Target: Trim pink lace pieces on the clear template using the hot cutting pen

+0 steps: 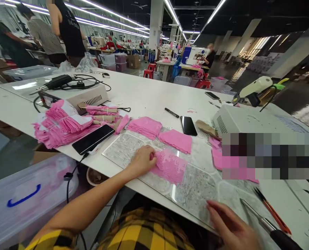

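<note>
My left hand (143,160) rests on the left edge of a pink lace piece (170,167) that lies on a clear glass plate (196,189) at the table's near edge; its fingers are curled onto the lace. My right hand (232,227) lies low at the near right on the plate, fingers stretched out and holding nothing. A metal-tipped tool with a black handle (269,227) lies just right of it. Two more pink lace stacks (145,126) (175,140) sit beyond the plate.
A pile of bundled pink lace (62,123) and a black phone (93,139) lie at the left, a second phone (188,125) and a pen (171,112) farther back. White control boxes (248,119) (90,95) stand on the table. A clear bin (26,198) sits below left. People work behind.
</note>
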A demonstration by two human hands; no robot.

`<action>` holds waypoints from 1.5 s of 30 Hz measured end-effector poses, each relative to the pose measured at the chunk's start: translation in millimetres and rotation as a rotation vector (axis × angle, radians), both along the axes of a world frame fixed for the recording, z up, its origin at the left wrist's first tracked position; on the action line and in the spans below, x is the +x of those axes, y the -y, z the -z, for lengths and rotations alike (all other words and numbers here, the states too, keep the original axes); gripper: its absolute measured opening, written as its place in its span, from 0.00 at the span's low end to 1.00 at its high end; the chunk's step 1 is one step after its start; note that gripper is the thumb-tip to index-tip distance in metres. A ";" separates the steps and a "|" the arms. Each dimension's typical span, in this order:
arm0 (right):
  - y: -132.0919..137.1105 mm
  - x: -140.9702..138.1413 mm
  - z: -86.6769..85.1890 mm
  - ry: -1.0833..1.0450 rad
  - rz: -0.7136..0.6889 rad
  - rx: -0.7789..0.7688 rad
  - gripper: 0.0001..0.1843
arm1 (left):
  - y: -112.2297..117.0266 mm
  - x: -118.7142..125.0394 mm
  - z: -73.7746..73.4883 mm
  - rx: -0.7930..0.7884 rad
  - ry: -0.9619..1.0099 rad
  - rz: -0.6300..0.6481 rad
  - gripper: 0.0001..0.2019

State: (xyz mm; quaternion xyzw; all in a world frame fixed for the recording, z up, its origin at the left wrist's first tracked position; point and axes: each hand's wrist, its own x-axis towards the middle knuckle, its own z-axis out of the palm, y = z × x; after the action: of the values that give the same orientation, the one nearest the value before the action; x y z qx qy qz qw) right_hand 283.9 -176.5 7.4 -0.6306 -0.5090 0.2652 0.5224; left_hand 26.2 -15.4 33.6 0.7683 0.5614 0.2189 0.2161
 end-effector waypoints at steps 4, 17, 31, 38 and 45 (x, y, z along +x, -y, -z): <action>-47.6 -24.6 -7.6 0.276 -0.230 0.212 0.10 | 13.1 -10.0 2.4 0.023 0.002 -0.032 0.03; -67.4 -40.3 -1.2 0.626 -0.414 0.140 0.10 | 19.4 -36.0 15.5 0.046 0.026 0.006 0.05; -79.5 -44.8 0.1 0.725 -0.395 0.323 0.07 | 17.3 -47.2 20.2 0.114 0.053 0.060 0.06; -74.5 -48.4 0.6 0.748 -0.465 0.360 0.07 | 22.9 -71.9 17.9 0.160 0.049 0.213 0.12; -83.8 -49.9 9.1 0.726 -0.479 0.418 0.09 | 12.8 -94.0 27.0 0.191 0.036 0.412 0.06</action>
State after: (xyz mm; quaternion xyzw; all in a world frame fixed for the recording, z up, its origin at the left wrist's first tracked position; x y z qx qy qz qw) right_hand 234.0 -92.7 -1.7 -0.4287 -0.8319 0.0327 0.3507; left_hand -67.9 -28.2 6.6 0.8796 0.3653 0.2360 0.1926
